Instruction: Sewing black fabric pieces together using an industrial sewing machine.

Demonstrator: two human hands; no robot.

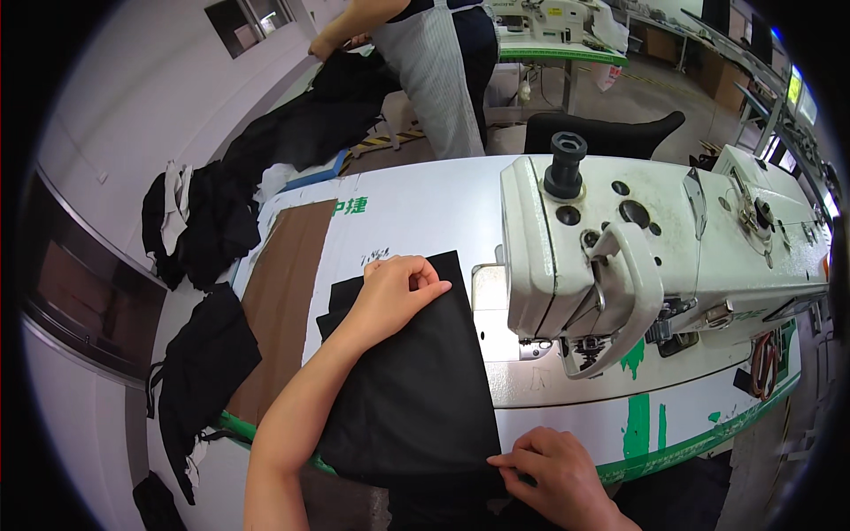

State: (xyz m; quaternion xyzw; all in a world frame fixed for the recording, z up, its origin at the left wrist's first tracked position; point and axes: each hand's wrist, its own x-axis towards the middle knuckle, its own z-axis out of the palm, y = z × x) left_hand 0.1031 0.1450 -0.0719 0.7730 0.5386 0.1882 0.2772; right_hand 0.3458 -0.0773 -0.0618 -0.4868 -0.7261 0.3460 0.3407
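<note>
A folded piece of black fabric (412,398) lies on the white sewing table, left of the needle area, and hangs over the near edge. My left hand (397,296) rests on its far part, thumb and fingers pinched together near the right-hand edge. At the near right corner, my right hand (549,469) has the fabric's edge between thumb and forefinger. Close by on the right stands a white industrial sewing machine (575,239), its presser area apart from the fabric. Under my left hand the fabric's folds are partly hidden.
A brown strip (288,283) lies on the table's left side. Black cloth (208,354) is heaped beyond it. Green tape (708,440) runs along the near edge. Across the table another person in a striped apron (434,71) handles dark fabric near a black chair (602,137).
</note>
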